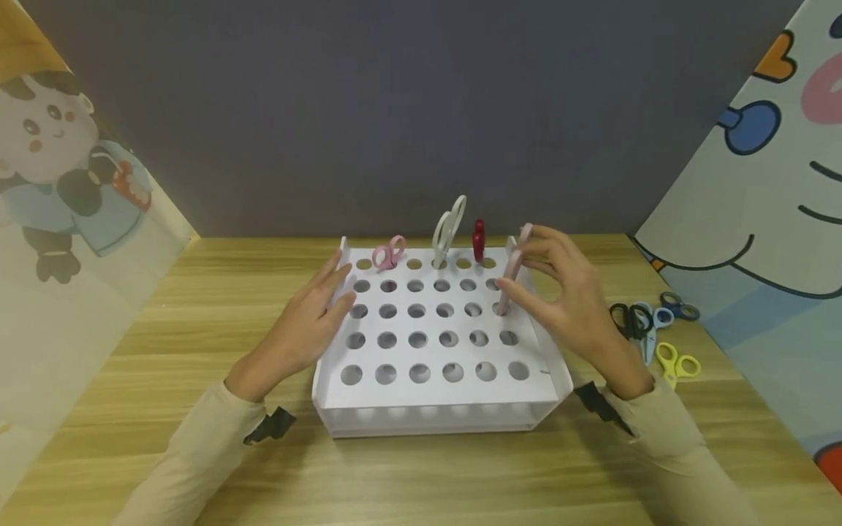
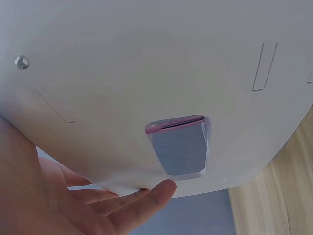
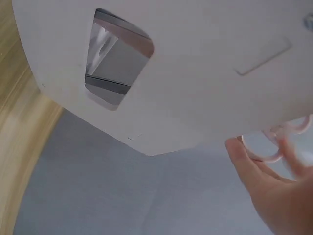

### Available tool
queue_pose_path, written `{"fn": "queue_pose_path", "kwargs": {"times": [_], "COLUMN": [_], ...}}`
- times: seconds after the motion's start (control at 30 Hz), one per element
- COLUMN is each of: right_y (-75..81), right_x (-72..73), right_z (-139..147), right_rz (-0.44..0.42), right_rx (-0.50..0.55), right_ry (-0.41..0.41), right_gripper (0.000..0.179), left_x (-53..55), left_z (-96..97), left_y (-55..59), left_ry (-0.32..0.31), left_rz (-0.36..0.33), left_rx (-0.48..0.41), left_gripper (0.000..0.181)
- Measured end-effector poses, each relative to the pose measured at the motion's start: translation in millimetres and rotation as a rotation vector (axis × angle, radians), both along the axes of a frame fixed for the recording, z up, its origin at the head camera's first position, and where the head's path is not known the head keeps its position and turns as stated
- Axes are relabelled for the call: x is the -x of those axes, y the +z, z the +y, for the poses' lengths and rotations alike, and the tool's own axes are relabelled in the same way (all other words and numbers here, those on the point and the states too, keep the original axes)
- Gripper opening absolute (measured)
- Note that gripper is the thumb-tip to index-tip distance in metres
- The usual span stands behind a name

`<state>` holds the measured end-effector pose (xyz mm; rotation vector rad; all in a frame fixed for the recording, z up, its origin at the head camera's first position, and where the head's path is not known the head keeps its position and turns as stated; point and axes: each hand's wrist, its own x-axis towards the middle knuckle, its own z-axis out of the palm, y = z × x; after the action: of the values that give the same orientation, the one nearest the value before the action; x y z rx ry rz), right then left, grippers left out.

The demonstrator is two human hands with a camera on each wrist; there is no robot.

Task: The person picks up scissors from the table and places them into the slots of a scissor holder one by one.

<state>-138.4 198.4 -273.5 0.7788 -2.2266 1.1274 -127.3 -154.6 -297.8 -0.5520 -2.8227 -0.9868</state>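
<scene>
A white rack [image 1: 434, 394] with rows of round holes stands on the table. My right hand [image 1: 572, 299] pinches the handles of pale pink scissors [image 1: 511, 267] between thumb and fingers, over the right-hand column. Their lower end is at a hole there, and the blades are hidden. In the right wrist view the ring handles [image 3: 266, 158] show beside the fingers. With fingers extended, my left hand [image 1: 302, 321] rests against the rack's left side panel [image 2: 112, 98]. Pink scissors [image 1: 388, 254], white scissors [image 1: 444, 237] and red-handled scissors [image 1: 479, 239] stand in the back row.
Right of the rack lie black scissors [image 1: 631, 320], light blue scissors [image 1: 651, 332], dark blue scissors [image 1: 680, 307] and yellow scissors [image 1: 676, 363]. A grey panel [image 1: 408, 124] rises behind the wooden table [image 1: 421, 482], with cartoon-printed walls on both sides.
</scene>
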Motion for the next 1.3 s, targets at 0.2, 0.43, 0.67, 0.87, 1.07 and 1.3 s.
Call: {"fn": "queue_pose_path", "kwargs": {"times": [0.2,0.43,0.67,0.87,1.07,1.3], "right_y": [7.4,12.6,20.7,26.6,25.1,9.7], "right_x": [-3.3,-2.8,-7.4,-6.4,-9.3,-17.8], "right_z": [1,1,11,21,31,53], "right_rz": [-0.053,-0.014,0.006,0.031,0.036,-0.02], "right_rx": [-0.005,-0.012,-0.043,-0.026,-0.014,-0.083], "right_ry": [-0.014,0.011,-0.057,-0.069,-0.094,-0.214], "right_gripper": [0.07,0.094,0.085,0.07,0.057,0.053], "left_x": [-0.4,-1.9,-0.6,-0.3,0.6,2.0], "left_z": [-1.9,-3.4,-3.2,-4.3,-4.0,-2.6], "left_y": [1.3,2.5,1.2,0.7,-0.1,-1.7], "left_ry": [0.001,-0.002,-0.013,-0.004,-0.011,-0.019], "left_rz": [0.008,0.009,0.01,-0.004,-0.012,-0.017], "left_rx": [0.003,0.0,-0.002,-0.002,-0.01,-0.012], "left_gripper": [0.056,0.056,0.055,0.056,0.056,0.057]}}
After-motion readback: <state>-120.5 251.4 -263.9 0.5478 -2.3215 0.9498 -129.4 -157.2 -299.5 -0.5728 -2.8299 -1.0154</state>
